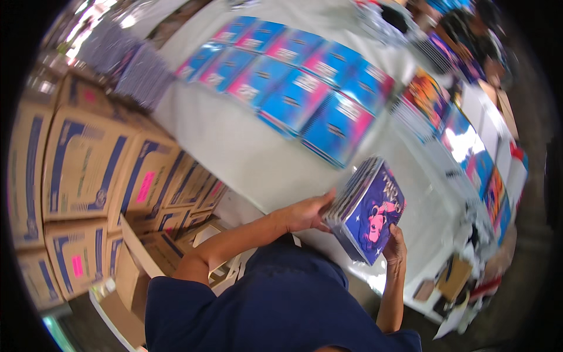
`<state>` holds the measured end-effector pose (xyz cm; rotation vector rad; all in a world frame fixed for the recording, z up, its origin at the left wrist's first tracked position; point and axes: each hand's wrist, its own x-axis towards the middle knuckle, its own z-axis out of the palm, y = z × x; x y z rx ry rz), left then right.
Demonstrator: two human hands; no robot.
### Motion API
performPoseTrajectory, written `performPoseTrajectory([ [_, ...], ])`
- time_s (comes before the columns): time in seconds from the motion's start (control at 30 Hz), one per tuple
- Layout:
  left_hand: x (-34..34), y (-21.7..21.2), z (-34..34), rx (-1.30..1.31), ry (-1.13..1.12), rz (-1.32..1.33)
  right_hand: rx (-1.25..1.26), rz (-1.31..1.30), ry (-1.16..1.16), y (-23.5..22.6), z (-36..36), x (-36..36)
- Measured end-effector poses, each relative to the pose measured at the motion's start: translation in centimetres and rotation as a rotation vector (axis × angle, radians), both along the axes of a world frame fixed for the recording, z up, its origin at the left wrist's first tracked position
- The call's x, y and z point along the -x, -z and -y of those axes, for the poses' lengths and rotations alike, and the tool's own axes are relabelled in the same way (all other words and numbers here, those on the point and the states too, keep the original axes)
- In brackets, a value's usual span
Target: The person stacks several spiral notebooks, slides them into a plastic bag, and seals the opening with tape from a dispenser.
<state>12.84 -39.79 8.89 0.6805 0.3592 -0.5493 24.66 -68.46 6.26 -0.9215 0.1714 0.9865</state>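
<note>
1. Over the near edge of the white desk (234, 146), a person holds a small stack of spiral notebooks (366, 211) with dark blue covers and a pink cartoon figure, tilted up on one edge, between both hands.
2. Left hand (308, 212) presses flat against the stack's left side, where the page edges show; the grip there is closed on the stack, fingers spread along it.
3. Right hand (396, 249) cups the lower right corner from beneath, thumb and fingers wrapped onto the cover, so both hands clamp the same stack.
4. Far across the desk lie rows of blue and pink notebooks (293, 82), overlapped like tiles; to the right run more piles with bright covers (463, 146).
5. Left of the desk stand stacked cardboard cartons (88, 170) with blue print and pink labels.
6. To handle this well, I would judge that the palms should stay square on opposite sides, so that the loose covers do not fan out, and the spines should be lined up before the stack goes anywhere.
7. Slipping looks like the main risk: the covers seem glossy, and the stack is tilted.
</note>
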Motion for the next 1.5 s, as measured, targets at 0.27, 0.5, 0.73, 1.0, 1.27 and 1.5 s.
performPoseTrajectory([
  [0.27, 10.8, -0.1, -16.3, -0.460, -1.181, -0.004, -0.216, 0.113, -0.162, -1.3, -34.1, -2.4],
  [0.5, 18.6, 0.5, -24.1, -0.630, -1.277, -0.142, -0.270, 0.105, -0.314, -4.7, -64.5, 4.2],
  [0.73, 19.8, 1.0, -28.6, -0.617, -1.166, 0.010, -0.291, 0.382, -0.258, -15.9, -85.3, 12.3],
  [1.0, 19.4, 1.2, -31.5, -0.568, -1.085, -0.005, 0.025, 0.993, -0.498, -17.1, -90.2, 14.4],
  [1.27, 20.2, 1.5, -33.6, -0.715, -1.104, -0.031, 0.002, 1.446, -0.561, -6.3, -89.1, 8.1],
  [1.5, 18.5, 0.1, -35.7, -1.100, -1.076, 0.101, 0.781, 2.595, -0.265, 10.4, -85.2, 5.6],
])
